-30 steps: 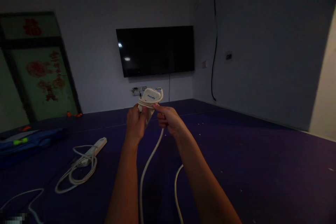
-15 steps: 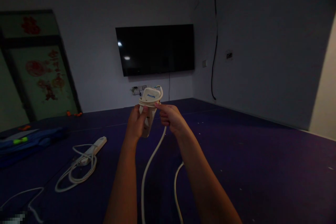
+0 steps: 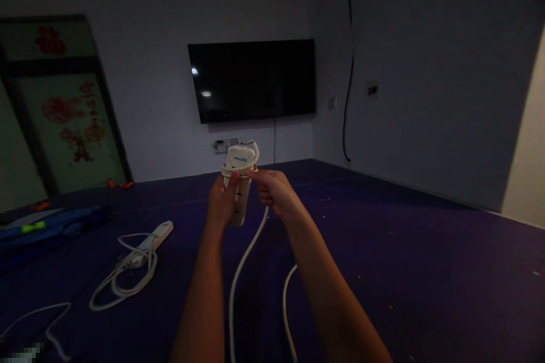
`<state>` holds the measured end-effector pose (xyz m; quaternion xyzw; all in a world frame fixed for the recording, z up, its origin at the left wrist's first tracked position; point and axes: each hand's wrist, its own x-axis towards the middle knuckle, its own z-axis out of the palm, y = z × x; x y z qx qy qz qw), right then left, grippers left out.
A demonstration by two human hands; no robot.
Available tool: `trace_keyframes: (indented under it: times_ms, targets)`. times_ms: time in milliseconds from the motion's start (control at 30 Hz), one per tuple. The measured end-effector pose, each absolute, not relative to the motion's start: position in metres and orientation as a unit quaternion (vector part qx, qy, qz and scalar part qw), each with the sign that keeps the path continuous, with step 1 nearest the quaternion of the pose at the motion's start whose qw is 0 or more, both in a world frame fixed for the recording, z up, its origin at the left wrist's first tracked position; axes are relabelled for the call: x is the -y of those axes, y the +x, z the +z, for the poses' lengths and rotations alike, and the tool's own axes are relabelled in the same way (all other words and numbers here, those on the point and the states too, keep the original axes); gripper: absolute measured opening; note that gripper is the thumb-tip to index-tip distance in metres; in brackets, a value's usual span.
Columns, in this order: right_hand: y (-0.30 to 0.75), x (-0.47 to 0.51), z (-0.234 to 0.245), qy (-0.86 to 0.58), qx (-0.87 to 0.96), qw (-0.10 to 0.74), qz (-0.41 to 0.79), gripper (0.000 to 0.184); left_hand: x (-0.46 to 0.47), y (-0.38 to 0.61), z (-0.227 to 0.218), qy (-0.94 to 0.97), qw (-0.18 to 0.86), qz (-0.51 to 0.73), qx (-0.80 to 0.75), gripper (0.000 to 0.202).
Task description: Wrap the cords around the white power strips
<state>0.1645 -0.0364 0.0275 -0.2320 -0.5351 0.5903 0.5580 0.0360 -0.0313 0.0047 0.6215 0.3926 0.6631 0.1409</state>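
I hold a white power strip [image 3: 238, 181] upright in front of me, its branded end on top. My left hand [image 3: 221, 204] is closed round the strip's body. A few turns of its white cord [image 3: 244, 249] are wrapped round the top end. My right hand [image 3: 272, 193] pinches the cord right beside the strip. From there the cord hangs down between my forearms and loops back up near my right arm.
A second white power strip [image 3: 157, 233] with a coiled cord lies on the dark purple floor at the left. Blue items [image 3: 46, 231] lie further left. A dark TV [image 3: 253, 79] hangs on the far wall above a wall socket [image 3: 225, 143].
The strip has swung more upright and shifted slightly left, so more of its body shows below my left hand. My right hand stays on the cord at the strip's top.
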Motion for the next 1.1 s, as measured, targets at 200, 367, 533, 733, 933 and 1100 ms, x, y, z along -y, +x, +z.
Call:
trace_keyframes:
  times_ms: [200,367,533,733,933,1100]
  targets:
    - [0.162,0.039,0.026,-0.2,0.579,0.531,0.585,0.035,0.037,0.032,0.009,0.579,0.14,0.697,-0.399,0.061]
    - [0.166,0.039,0.025,-0.093,0.602,0.479,0.632,0.026,0.04,0.032,0.011,0.503,0.254,0.746,-0.356,0.069]
    - [0.169,0.039,0.027,-0.037,0.554,0.47,0.686,0.02,0.044,0.03,0.015,0.463,0.328,0.765,-0.305,0.071]
    - [0.168,0.037,0.025,-0.054,0.538,0.483,0.689,0.013,0.044,0.022,0.014,0.441,0.257,0.794,-0.331,0.067]
    - [0.162,0.034,0.022,-0.078,0.564,0.496,0.655,0.014,0.038,0.016,0.01,0.48,0.137,0.785,-0.367,0.056]
    - [0.159,0.036,0.019,-0.11,0.619,0.469,0.621,0.025,0.037,0.014,0.008,0.471,0.068,0.782,-0.403,0.049]
